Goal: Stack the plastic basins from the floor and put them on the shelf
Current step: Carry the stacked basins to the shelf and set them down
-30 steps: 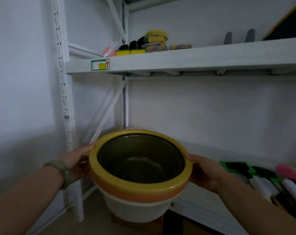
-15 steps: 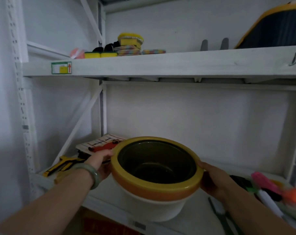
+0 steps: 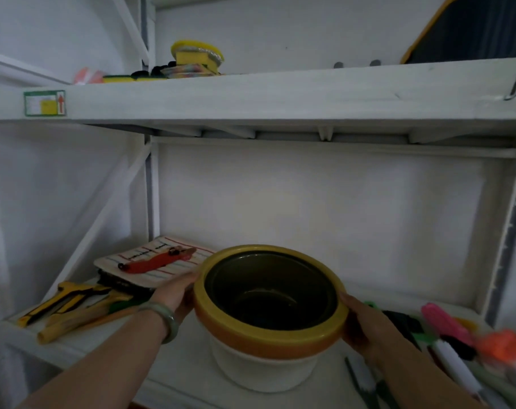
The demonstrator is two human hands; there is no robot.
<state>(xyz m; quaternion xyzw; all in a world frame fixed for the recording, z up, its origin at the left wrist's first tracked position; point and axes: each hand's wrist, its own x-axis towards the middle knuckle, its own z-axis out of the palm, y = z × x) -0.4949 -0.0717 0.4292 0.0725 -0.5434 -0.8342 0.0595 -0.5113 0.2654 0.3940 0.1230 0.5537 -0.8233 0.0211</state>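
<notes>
A stack of plastic basins, with a yellow rim on top, an orange one under it and a white one at the bottom, sits low over the white shelf board. My left hand grips the stack's left rim and my right hand grips its right rim. The white bottom looks close to or resting on the board; I cannot tell which. A green bangle is on my left wrist.
Yellow tools and a striped card with a red item lie on the shelf's left. Brushes and pink and orange items crowd the right. The upper shelf holds sponges.
The basin stack has moved forward and up from in front of the rack to over the middle shelf board. Both hands keep their grip on its rim.
</notes>
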